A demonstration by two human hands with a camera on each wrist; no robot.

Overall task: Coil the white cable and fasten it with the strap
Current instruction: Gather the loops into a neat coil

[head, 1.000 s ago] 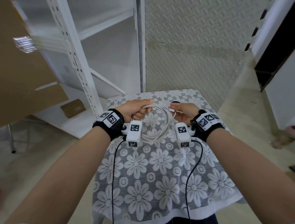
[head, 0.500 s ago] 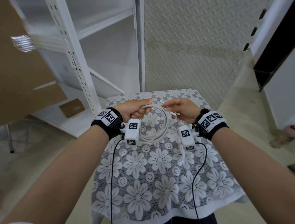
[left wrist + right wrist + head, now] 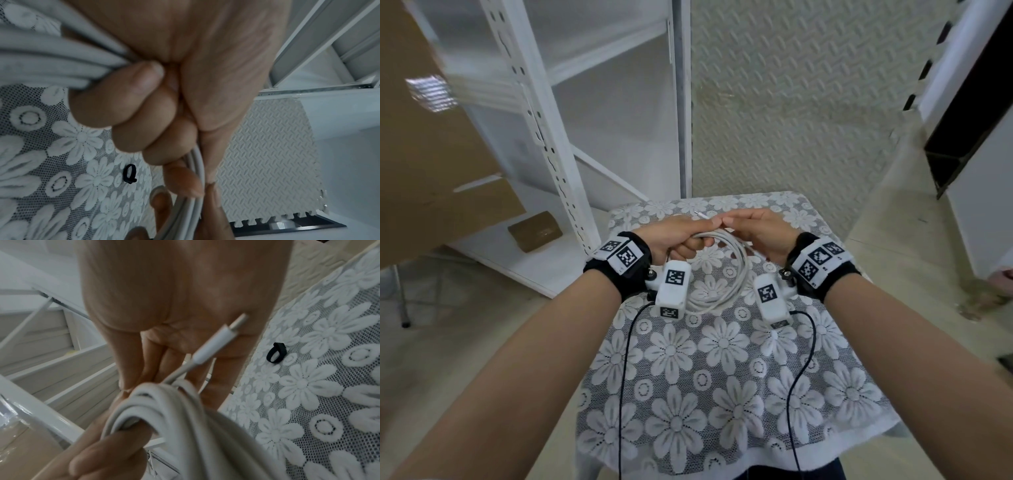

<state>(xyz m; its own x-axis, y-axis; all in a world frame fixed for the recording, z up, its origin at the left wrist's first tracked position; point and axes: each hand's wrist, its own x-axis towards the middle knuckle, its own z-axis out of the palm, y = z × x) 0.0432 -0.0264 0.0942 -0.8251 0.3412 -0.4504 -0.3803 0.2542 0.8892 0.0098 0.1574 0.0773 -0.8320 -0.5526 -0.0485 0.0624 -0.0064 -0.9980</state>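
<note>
The white cable (image 3: 726, 274) hangs as a coil of several loops above the table. My left hand (image 3: 686, 240) grips the top of the coil in a fist (image 3: 144, 113), the strands bunched in it. My right hand (image 3: 738, 228) meets it there, its fingers fairly straight, and pinches the strands just beyond the left fingers. One white plug (image 3: 216, 339) lies across the right palm. A thin cable tip (image 3: 700, 215) sticks out past the hands. The black strap (image 3: 275, 352) (image 3: 130, 173) lies loose as a small loop on the tablecloth; in the head view the hands hide it.
The small table wears a grey lace cloth with white flowers (image 3: 722, 394). A white metal shelf rack (image 3: 544, 137) stands at the back left with a cardboard box (image 3: 536, 231) on its lowest shelf. Black wrist-camera leads (image 3: 625, 377) trail over the cloth.
My right hand has moved left and up from the coil's right side to meet my left hand at the top. The left hand keeps its grip on the coil.
</note>
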